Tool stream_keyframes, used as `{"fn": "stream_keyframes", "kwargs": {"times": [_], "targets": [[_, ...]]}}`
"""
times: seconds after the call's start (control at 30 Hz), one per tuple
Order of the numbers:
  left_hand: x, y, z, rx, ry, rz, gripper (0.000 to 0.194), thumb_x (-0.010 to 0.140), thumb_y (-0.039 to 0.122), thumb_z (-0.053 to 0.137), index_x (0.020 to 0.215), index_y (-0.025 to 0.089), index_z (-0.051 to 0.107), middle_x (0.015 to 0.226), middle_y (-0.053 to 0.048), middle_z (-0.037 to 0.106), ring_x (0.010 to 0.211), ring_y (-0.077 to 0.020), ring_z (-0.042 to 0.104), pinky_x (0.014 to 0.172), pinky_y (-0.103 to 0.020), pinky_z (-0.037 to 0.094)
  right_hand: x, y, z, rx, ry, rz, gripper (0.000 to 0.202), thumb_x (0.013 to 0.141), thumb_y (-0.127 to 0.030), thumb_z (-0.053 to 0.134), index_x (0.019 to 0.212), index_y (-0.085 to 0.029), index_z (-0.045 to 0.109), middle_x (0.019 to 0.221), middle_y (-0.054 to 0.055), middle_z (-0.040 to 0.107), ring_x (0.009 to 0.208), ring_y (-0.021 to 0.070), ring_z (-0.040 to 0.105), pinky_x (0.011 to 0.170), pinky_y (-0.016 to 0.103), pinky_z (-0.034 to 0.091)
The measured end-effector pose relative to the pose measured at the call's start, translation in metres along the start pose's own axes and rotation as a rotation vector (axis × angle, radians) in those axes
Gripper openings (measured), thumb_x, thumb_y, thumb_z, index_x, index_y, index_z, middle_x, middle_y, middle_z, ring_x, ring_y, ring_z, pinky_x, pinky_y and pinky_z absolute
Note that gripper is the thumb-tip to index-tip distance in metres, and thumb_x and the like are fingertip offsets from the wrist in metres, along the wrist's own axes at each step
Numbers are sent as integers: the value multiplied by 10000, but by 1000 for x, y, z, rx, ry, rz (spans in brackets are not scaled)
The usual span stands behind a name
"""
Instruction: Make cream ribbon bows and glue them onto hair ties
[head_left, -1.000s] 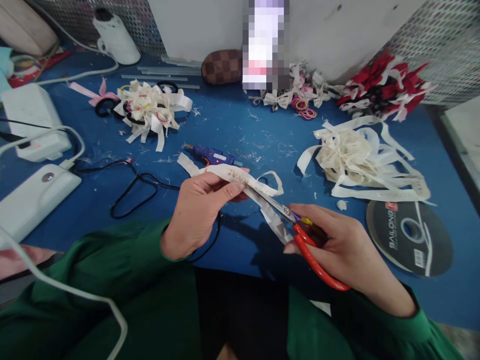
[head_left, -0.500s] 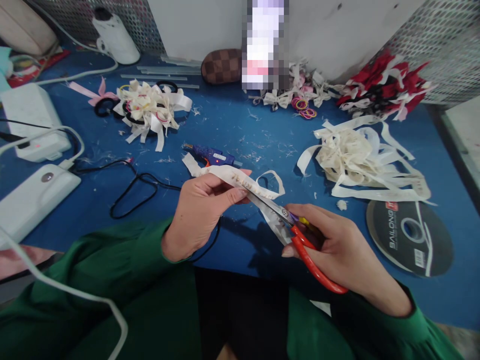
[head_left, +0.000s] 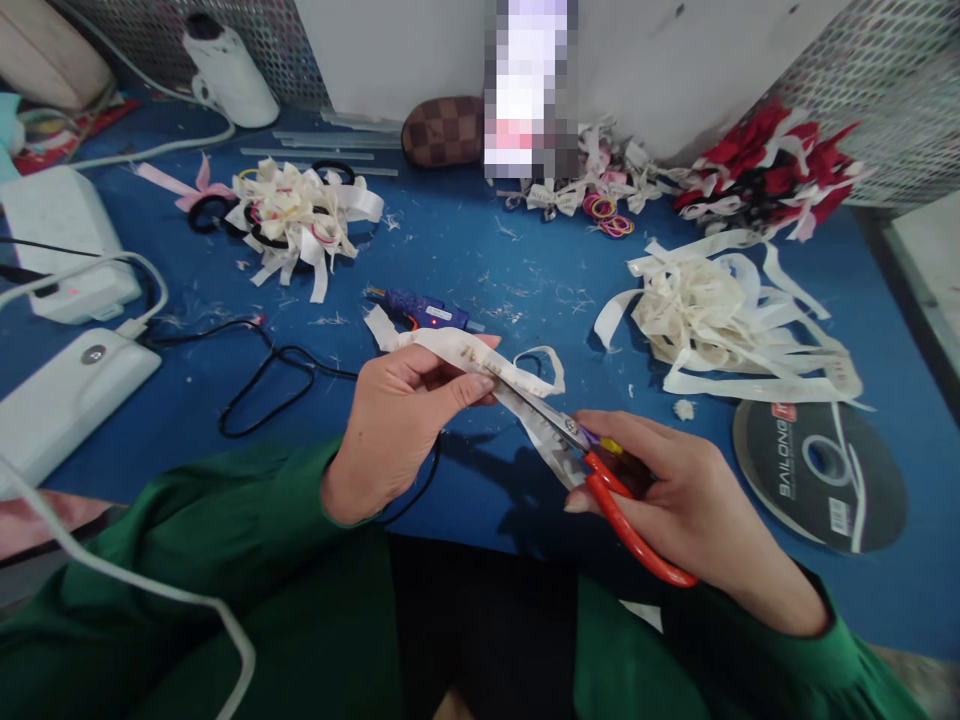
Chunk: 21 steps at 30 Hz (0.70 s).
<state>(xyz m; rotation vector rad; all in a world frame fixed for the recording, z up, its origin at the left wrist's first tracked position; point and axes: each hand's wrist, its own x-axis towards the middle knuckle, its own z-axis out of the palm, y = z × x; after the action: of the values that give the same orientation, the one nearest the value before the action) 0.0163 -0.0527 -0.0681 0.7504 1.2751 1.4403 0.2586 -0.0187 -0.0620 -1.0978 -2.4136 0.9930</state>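
Head view: left hand [head_left: 394,425] pinches a strip of cream ribbon [head_left: 465,350] between thumb and fingers, above the blue table [head_left: 495,250]. Right hand [head_left: 675,500] is closed around red-handled scissors [head_left: 600,470], blades laid against the ribbon just beside the left fingertips. Ribbon judged light, limp and somewhat slick; best held taut close to the blades. Glue gun [head_left: 424,310] lies just beyond.
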Motion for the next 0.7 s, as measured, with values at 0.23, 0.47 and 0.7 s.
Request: {"fn": "stream_keyframes", "kwargs": {"times": [0.23, 0.47, 0.7], "targets": [[-1, 0, 0, 7, -49, -31, 216, 758, 191, 831, 972, 222, 817, 831, -10, 789, 743, -161, 743, 742, -273, 642, 1, -2, 1, 36, -31, 33, 471, 814, -393, 781, 1229, -229, 630, 965, 31, 682, 688, 139, 642, 589, 226, 523], [-2, 1, 1, 9, -57, -42, 218, 750, 175, 831, 965, 207, 817, 825, -12, 789, 739, -158, 742, 736, -259, 638, 1, 0, 1, 3, -31, 17, 451, 826, -399, 775, 1224, -243, 631, 975, 23, 697, 691, 142, 659, 608, 240, 530], [0, 0, 1, 10, -47, -60, 308, 726, 177, 847, 1026, 232, 808, 802, -1, 777, 724, -150, 723, 710, -252, 623, 0, 1, 0, -27, -12, -16, 428, 838, -394, 767, 1212, -227, 640, 987, 41, 720, 669, 143, 670, 582, 238, 524]]}}
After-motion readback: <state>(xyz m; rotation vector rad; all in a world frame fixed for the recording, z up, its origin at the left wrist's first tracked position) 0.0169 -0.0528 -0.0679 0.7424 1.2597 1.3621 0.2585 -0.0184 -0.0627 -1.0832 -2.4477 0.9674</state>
